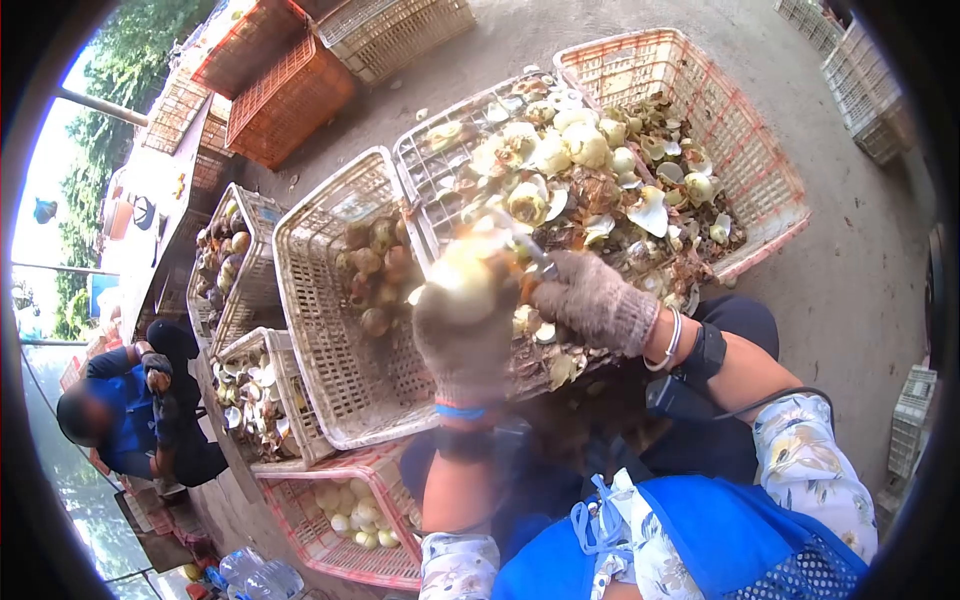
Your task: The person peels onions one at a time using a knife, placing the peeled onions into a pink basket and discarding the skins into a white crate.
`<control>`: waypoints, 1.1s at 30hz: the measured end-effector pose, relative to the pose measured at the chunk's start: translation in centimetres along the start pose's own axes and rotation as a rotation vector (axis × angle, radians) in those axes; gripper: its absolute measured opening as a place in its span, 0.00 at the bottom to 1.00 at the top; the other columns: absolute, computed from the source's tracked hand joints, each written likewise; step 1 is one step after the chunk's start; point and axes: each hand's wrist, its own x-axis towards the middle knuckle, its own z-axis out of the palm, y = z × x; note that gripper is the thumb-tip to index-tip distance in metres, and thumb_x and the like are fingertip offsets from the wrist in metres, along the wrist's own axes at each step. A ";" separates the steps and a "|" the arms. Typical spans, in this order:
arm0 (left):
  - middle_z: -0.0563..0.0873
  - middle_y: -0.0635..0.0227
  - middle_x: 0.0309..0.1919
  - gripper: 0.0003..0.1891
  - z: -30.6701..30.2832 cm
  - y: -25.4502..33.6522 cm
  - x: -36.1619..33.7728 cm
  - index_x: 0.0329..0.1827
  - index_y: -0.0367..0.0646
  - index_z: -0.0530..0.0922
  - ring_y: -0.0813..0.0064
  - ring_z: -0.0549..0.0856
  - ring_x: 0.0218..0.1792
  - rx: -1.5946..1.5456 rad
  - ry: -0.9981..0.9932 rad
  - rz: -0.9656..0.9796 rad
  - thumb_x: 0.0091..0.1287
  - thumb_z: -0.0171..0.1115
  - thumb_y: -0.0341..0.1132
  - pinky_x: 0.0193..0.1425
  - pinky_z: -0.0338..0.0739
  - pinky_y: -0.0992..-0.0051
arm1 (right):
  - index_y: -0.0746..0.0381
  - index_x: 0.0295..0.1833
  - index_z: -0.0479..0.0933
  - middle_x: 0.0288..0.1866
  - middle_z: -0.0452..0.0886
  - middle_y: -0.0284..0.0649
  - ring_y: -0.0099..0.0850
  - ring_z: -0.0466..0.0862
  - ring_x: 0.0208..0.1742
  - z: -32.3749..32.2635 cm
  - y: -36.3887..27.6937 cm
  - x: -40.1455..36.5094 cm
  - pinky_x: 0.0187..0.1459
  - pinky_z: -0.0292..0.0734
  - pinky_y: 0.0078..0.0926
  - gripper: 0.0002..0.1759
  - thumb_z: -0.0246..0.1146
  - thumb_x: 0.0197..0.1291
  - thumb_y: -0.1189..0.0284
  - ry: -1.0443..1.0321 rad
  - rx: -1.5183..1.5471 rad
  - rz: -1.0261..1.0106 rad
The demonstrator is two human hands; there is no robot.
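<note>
My left hand (458, 335), in a knit glove and smeared by motion, holds up a pale, partly peeled onion (468, 278). Gloved too, my right hand (598, 303) is closed around a small knife (537, 255), its blade against or close beside the onion; the blur hides which. Beneath both hands lies a heap of onion skins and pale onion pieces (590, 150) on a white grid crate (425, 155) and in the large red-and-white crate (770, 180). Left of my hands, a beige crate (335, 400) contains brown unpeeled onions (375, 262).
A red-and-white crate (290, 515) by my left knee holds peeled onions (355, 512). Further left are crates of onions (225, 255) and scraps (258, 400), and another person (130, 410) in blue. Orange crates (285, 100) stand behind; more crates (865, 95) are at right.
</note>
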 end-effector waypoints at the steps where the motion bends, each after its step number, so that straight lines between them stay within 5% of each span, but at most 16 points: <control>1: 0.80 0.54 0.54 0.31 -0.4 -0.4 -0.3 0.61 0.43 0.74 0.51 0.80 0.55 -0.551 0.025 -0.223 0.55 0.67 0.47 0.60 0.76 0.50 | 0.65 0.46 0.79 0.28 0.83 0.41 0.27 0.81 0.25 -0.5 0.1 0.2 0.28 0.77 0.29 0.15 0.64 0.61 0.64 0.036 -0.034 -0.126; 2: 0.80 0.54 0.54 0.31 -0.7 -0.6 -0.1 0.61 0.43 0.74 0.51 0.80 0.55 -1.108 0.018 -0.447 0.54 0.67 0.46 0.61 0.76 0.49 | 0.66 0.46 0.79 0.29 0.84 0.40 0.27 0.82 0.27 -1.5 -0.1 0.5 0.29 0.78 0.28 0.16 0.65 0.61 0.64 0.092 -0.077 -0.268; 6: 0.81 0.53 0.54 0.31 0.2 2.9 -0.8 0.61 0.38 0.73 0.55 0.82 0.54 -1.036 -0.147 -0.495 0.55 0.64 0.45 0.59 0.77 0.55 | 0.65 0.67 0.66 0.55 0.80 0.46 0.28 0.81 0.55 -1.2 1.1 0.5 0.54 0.80 0.25 0.36 0.74 0.54 0.74 0.015 0.021 -0.848; 7: 0.81 0.53 0.54 0.29 0.3 3.9 -0.9 0.61 0.36 0.73 0.56 0.82 0.54 -1.023 -0.285 -0.520 0.57 0.63 0.42 0.58 0.78 0.57 | 0.65 0.69 0.65 0.59 0.77 0.47 0.29 0.78 0.59 -0.9 -1.1 -1.3 0.58 0.78 0.27 0.40 0.75 0.53 0.73 -0.255 0.296 -0.832; 8: 0.82 0.54 0.53 0.26 -0.7 -0.9 -0.4 0.60 0.35 0.72 0.56 0.82 0.53 -0.110 -0.265 -0.213 0.59 0.62 0.38 0.58 0.78 0.58 | 0.64 0.68 0.66 0.55 0.78 0.45 0.31 0.79 0.58 -0.7 -1.0 -1.3 0.58 0.77 0.28 0.40 0.77 0.52 0.69 -0.169 0.153 -0.765; 9: 0.82 0.55 0.52 0.25 -1.1 -5.5 0.0 0.60 0.36 0.73 0.57 0.82 0.54 0.019 -0.315 -0.012 0.59 0.62 0.35 0.57 0.79 0.58 | 0.64 0.65 0.71 0.52 0.79 0.44 0.32 0.81 0.54 -0.8 0.2 1.0 0.54 0.79 0.28 0.37 0.77 0.52 0.63 -0.058 -0.235 -0.772; 13: 0.81 0.54 0.52 0.26 0.8 0.5 -2.2 0.60 0.33 0.72 0.56 0.81 0.54 -0.552 -0.245 -0.345 0.57 0.62 0.33 0.60 0.77 0.57 | 0.61 0.54 0.80 0.46 0.82 0.44 0.31 0.84 0.47 -1.8 2.4 3.1 0.47 0.81 0.28 0.22 0.72 0.56 0.66 0.060 -0.346 -0.995; 15: 0.84 0.66 0.30 0.03 1.9 1.6 -2.8 0.33 0.46 0.84 0.61 0.83 0.34 -0.486 -0.168 -0.176 0.56 0.65 0.30 0.37 0.77 0.64 | 0.60 0.54 0.81 0.44 0.84 0.44 0.33 0.85 0.45 -1.8 2.1 1.8 0.47 0.81 0.28 0.19 0.70 0.56 0.68 0.095 -0.207 -1.053; 18: 0.82 0.53 0.50 0.22 0.1 -2.6 -1.7 0.53 0.29 0.74 0.56 0.83 0.50 -0.435 -0.305 -0.209 0.59 0.61 0.34 0.60 0.78 0.59 | 0.59 0.53 0.81 0.45 0.85 0.45 0.37 0.86 0.43 -2.2 2.5 2.3 0.46 0.82 0.31 0.19 0.70 0.55 0.69 0.120 -0.293 -1.106; 21: 0.84 0.58 0.39 0.21 -0.5 0.3 -1.9 0.50 0.51 0.79 0.58 0.85 0.40 0.794 -0.274 0.732 0.53 0.72 0.28 0.43 0.79 0.65 | 0.59 0.55 0.78 0.40 0.83 0.46 0.44 0.85 0.40 -1.6 2.3 2.1 0.42 0.82 0.37 0.22 0.70 0.52 0.71 0.317 -0.542 -1.241; 23: 0.84 0.56 0.43 0.21 0.6 0.7 -3.0 0.52 0.47 0.78 0.58 0.85 0.42 -0.220 -0.201 -0.129 0.55 0.70 0.28 0.46 0.80 0.66 | 0.62 0.51 0.79 0.34 0.82 0.43 0.36 0.83 0.32 -1.1 2.2 1.2 0.35 0.80 0.32 0.16 0.67 0.55 0.75 0.399 -0.456 -1.360; 24: 0.83 0.58 0.46 0.21 0.9 0.8 -3.2 0.55 0.41 0.75 0.62 0.84 0.46 -0.250 -0.208 -0.179 0.57 0.67 0.31 0.50 0.79 0.67 | 0.63 0.47 0.80 0.30 0.83 0.40 0.24 0.81 0.30 -0.4 2.2 0.4 0.33 0.78 0.26 0.13 0.67 0.55 0.74 0.217 -0.088 -1.134; 25: 0.81 0.60 0.49 0.23 0.1 0.7 -3.1 0.57 0.35 0.73 0.67 0.83 0.50 -0.267 -0.218 -0.208 0.60 0.64 0.34 0.54 0.79 0.68 | 0.64 0.44 0.81 0.28 0.83 0.37 0.17 0.78 0.29 0.0 0.5 -1.5 0.32 0.76 0.22 0.11 0.68 0.55 0.73 0.467 -0.241 -1.088; 26: 0.81 0.57 0.51 0.24 -0.1 0.0 -2.2 0.58 0.36 0.73 0.60 0.82 0.53 -0.472 -0.364 -0.254 0.59 0.64 0.36 0.60 0.77 0.63 | 0.64 0.41 0.82 0.25 0.82 0.35 0.18 0.79 0.28 -0.7 0.3 -0.3 0.32 0.76 0.22 0.08 0.67 0.56 0.73 0.239 -0.040 -0.766; 30: 0.79 0.54 0.55 0.27 -0.5 -2.1 -1.9 0.61 0.37 0.72 0.52 0.79 0.57 -0.577 -0.325 -0.208 0.59 0.65 0.39 0.68 0.70 0.52 | 0.63 0.47 0.80 0.40 0.84 0.42 0.32 0.84 0.42 -5.2 0.0 3.9 0.43 0.80 0.30 0.18 0.70 0.55 0.63 0.512 -0.093 -0.631; 33: 0.79 0.55 0.57 0.30 -1.0 -2.0 -1.3 0.62 0.40 0.72 0.51 0.78 0.58 -0.481 -0.286 -0.174 0.58 0.69 0.42 0.70 0.67 0.48 | 0.64 0.57 0.75 0.49 0.81 0.38 0.26 0.83 0.43 -5.1 -0.4 3.4 0.47 0.81 0.25 0.25 0.71 0.54 0.69 0.652 -0.464 -0.827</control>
